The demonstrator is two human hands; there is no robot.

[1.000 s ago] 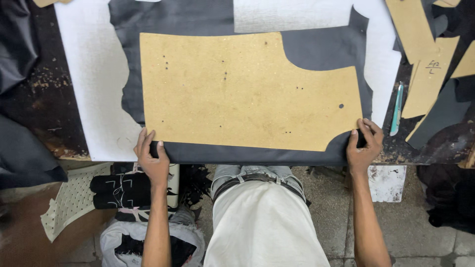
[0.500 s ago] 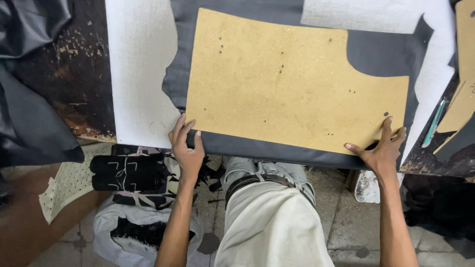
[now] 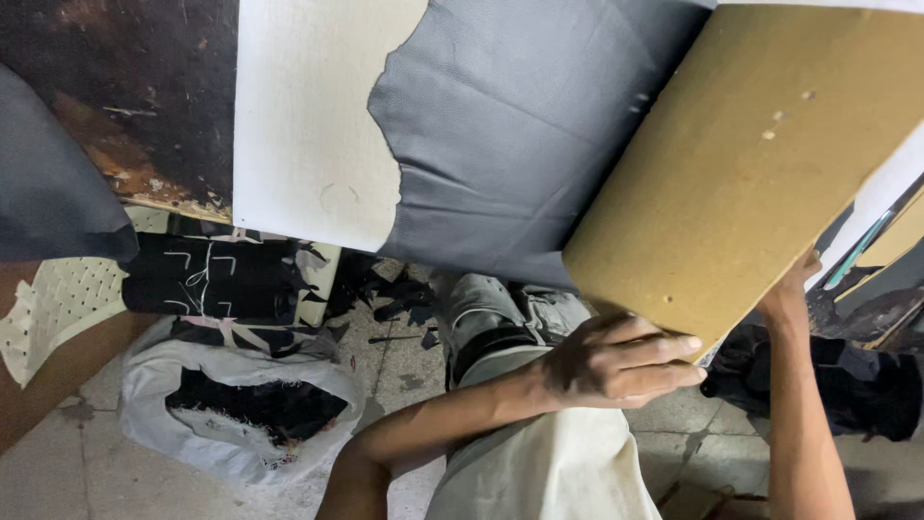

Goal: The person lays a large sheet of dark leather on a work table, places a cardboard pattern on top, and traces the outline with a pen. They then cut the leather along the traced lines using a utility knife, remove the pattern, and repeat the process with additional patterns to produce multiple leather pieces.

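A large tan cardboard pattern (image 3: 760, 164) is tilted, lifted off the dark grey leather sheet (image 3: 520, 135) that lies over the table edge. My left hand (image 3: 616, 361) grips the pattern's lower corner from below, fingers spread along its edge. My right hand (image 3: 794, 284) holds the pattern's right lower edge and is mostly hidden behind it. Under the leather lies a white sheet (image 3: 308, 125) on the worn dark table (image 3: 125, 96).
A white bag with dark scraps (image 3: 241, 404) sits on the tiled floor at the left. Stacked black and white pieces (image 3: 221, 279) rest under the table edge. Dark leather (image 3: 48, 193) hangs at the far left. More tan patterns and a teal pen (image 3: 857, 250) lie at right.
The pattern has been lifted and swung to the right off the leather. My left hand has moved right across my body to its lower corner. The view has shifted closer.
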